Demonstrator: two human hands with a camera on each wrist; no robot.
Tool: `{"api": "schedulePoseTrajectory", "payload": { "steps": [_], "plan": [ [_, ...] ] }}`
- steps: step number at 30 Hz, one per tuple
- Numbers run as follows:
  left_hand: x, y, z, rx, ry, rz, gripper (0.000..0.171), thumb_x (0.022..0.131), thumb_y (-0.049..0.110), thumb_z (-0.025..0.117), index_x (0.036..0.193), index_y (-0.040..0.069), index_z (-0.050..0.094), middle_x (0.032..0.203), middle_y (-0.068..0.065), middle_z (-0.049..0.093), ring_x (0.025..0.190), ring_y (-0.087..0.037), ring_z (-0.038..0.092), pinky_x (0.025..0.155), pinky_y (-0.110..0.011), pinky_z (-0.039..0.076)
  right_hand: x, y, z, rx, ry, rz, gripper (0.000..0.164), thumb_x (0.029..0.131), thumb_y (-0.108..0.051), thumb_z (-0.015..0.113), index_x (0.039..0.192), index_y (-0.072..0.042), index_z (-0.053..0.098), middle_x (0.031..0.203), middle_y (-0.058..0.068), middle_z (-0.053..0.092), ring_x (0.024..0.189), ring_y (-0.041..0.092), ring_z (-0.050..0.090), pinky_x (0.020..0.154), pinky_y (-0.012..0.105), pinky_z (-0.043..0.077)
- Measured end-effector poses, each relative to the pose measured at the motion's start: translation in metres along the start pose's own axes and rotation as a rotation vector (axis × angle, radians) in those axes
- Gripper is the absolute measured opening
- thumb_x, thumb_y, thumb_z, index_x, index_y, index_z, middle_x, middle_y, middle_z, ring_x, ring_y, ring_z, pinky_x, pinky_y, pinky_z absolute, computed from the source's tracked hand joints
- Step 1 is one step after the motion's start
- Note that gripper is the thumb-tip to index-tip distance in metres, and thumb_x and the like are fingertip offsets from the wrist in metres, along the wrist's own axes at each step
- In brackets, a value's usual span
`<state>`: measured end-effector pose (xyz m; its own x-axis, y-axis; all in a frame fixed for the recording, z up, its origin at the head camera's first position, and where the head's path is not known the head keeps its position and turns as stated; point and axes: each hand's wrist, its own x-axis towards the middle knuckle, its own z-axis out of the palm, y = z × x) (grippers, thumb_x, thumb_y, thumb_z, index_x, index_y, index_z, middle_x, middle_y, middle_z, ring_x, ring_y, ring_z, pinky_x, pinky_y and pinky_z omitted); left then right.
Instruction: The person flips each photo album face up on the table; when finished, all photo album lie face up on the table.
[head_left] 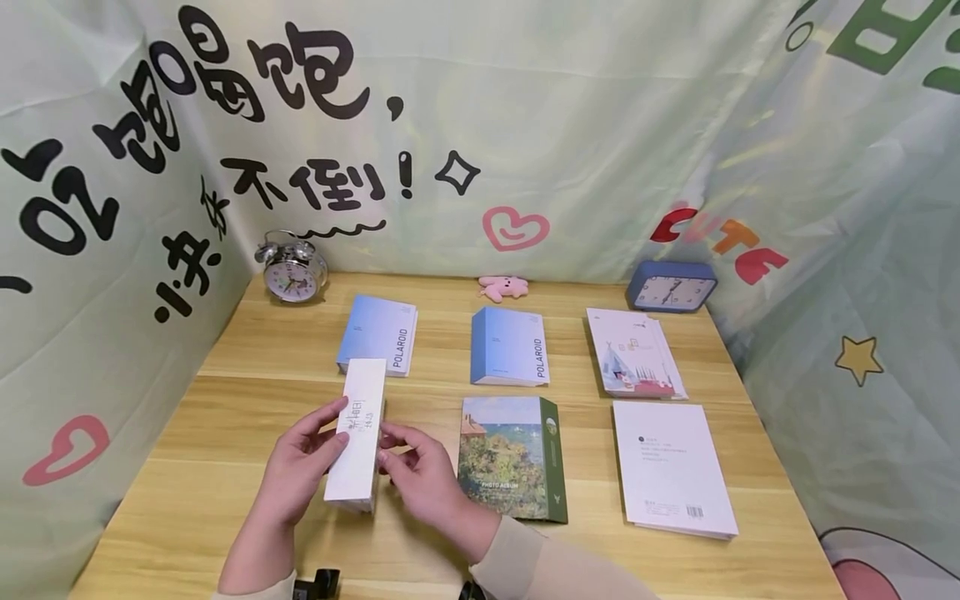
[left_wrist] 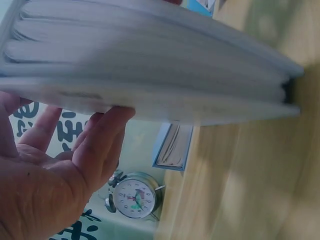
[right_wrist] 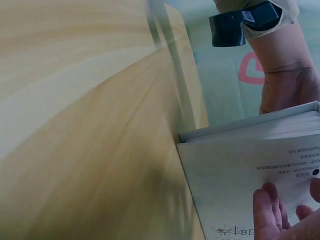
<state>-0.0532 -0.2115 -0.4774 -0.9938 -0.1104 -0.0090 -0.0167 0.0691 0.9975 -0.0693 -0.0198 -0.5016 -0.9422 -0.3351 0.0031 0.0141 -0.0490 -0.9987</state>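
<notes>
A thick white photo album [head_left: 356, 433] stands on edge at the left front of the table, its lettered spine facing up in the head view. My left hand [head_left: 303, 458] holds its left side, thumb close to the spine. From the right, my right hand [head_left: 423, 475] holds the opposite cover with its fingertips. In the left wrist view, the thick page edges of the album [left_wrist: 150, 65] show above the left hand [left_wrist: 55, 165]. The right wrist view has the right fingers [right_wrist: 267, 210] against the printed white cover, the left hand [right_wrist: 287, 90] behind.
Two blue POLAROID albums [head_left: 378, 333] [head_left: 510, 346] stand behind. A landscape-covered photo album [head_left: 502, 458] lies to the right, beyond it a white album [head_left: 675, 467] and an illustrated one [head_left: 633, 354]. Along the back are a silver alarm clock [head_left: 292, 279], pink plush toy [head_left: 504, 287] and blue clock [head_left: 671, 287].
</notes>
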Motion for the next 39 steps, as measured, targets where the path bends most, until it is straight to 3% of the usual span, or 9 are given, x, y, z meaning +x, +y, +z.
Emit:
{"api": "schedulePoseTrajectory", "payload": {
  "steps": [4, 10, 15, 19, 25, 28, 32, 39],
  "plan": [
    [0.000, -0.002, 0.000, -0.065, -0.020, 0.018, 0.055, 0.094, -0.013, 0.069, 0.147, -0.014, 0.052, 0.128, 0.007, 0.064, 0.106, -0.011, 0.070, 0.075, -0.027, 0.062, 0.001, 0.004, 0.000, -0.029, 0.010, 0.008, 0.034, 0.102, 0.000, 0.067, 0.136, -0.003, 0.069, 0.113, 0.010, 0.071, 0.087, 0.036, 0.073, 0.072, 0.049, 0.063],
    [0.001, -0.002, 0.001, -0.083, -0.039, 0.010, 0.066, 0.087, -0.016, 0.075, 0.147, -0.014, 0.050, 0.130, -0.004, 0.060, 0.105, -0.013, 0.070, 0.075, -0.027, 0.062, 0.000, 0.009, -0.001, -0.063, 0.009, 0.054, 0.032, 0.104, -0.005, 0.067, 0.136, -0.001, 0.068, 0.108, 0.009, 0.070, 0.086, 0.031, 0.073, 0.076, 0.049, 0.063],
    [0.000, -0.003, -0.004, -0.091, -0.056, -0.013, 0.062, 0.091, -0.015, 0.070, 0.149, -0.014, 0.047, 0.128, -0.002, 0.061, 0.102, -0.014, 0.071, 0.070, -0.030, 0.063, -0.002, 0.011, -0.003, -0.105, -0.018, 0.090, 0.037, 0.104, -0.011, 0.068, 0.139, 0.001, 0.064, 0.111, 0.010, 0.068, 0.092, 0.020, 0.071, 0.080, 0.038, 0.064],
    [-0.001, -0.005, -0.009, -0.097, -0.061, -0.033, 0.061, 0.094, -0.014, 0.067, 0.151, -0.014, 0.044, 0.127, -0.002, 0.061, 0.099, -0.014, 0.073, 0.068, -0.033, 0.064, -0.001, 0.010, -0.004, -0.204, -0.036, 0.105, 0.046, 0.102, -0.018, 0.072, 0.143, 0.000, 0.061, 0.118, 0.011, 0.067, 0.098, 0.019, 0.067, 0.082, 0.029, 0.060],
    [-0.001, -0.005, -0.012, -0.104, -0.040, -0.058, 0.063, 0.095, -0.013, 0.067, 0.153, -0.013, 0.043, 0.126, -0.005, 0.060, 0.097, -0.014, 0.073, 0.068, -0.034, 0.064, -0.001, 0.012, -0.005, -0.429, -0.067, 0.148, 0.060, 0.100, -0.034, 0.073, 0.149, -0.003, 0.057, 0.136, 0.019, 0.065, 0.122, 0.034, 0.063, 0.104, 0.052, 0.053],
    [0.000, -0.005, -0.012, -0.101, -0.024, -0.072, 0.063, 0.095, -0.011, 0.069, 0.153, -0.012, 0.044, 0.124, 0.000, 0.063, 0.097, -0.014, 0.074, 0.067, -0.035, 0.065, -0.001, 0.013, -0.005, -0.485, -0.080, 0.163, 0.062, 0.100, -0.037, 0.072, 0.149, -0.003, 0.056, 0.140, 0.021, 0.063, 0.127, 0.038, 0.062, 0.107, 0.058, 0.050],
    [0.003, -0.006, -0.012, -0.087, -0.006, -0.088, 0.063, 0.094, -0.009, 0.071, 0.152, -0.011, 0.046, 0.119, 0.006, 0.067, 0.095, -0.013, 0.075, 0.067, -0.036, 0.065, -0.001, 0.015, -0.006, -0.521, -0.091, 0.165, 0.063, 0.099, -0.036, 0.072, 0.150, -0.004, 0.055, 0.140, 0.021, 0.063, 0.128, 0.037, 0.062, 0.107, 0.057, 0.050],
    [0.005, -0.008, -0.018, -0.031, 0.019, -0.121, 0.065, 0.094, -0.005, 0.075, 0.153, -0.007, 0.049, 0.117, 0.005, 0.067, 0.092, -0.012, 0.074, 0.066, -0.036, 0.065, -0.002, 0.018, -0.005, -0.555, -0.109, 0.161, 0.063, 0.099, -0.033, 0.073, 0.152, -0.006, 0.053, 0.137, 0.016, 0.063, 0.125, 0.032, 0.062, 0.108, 0.051, 0.051]
  ]
}}
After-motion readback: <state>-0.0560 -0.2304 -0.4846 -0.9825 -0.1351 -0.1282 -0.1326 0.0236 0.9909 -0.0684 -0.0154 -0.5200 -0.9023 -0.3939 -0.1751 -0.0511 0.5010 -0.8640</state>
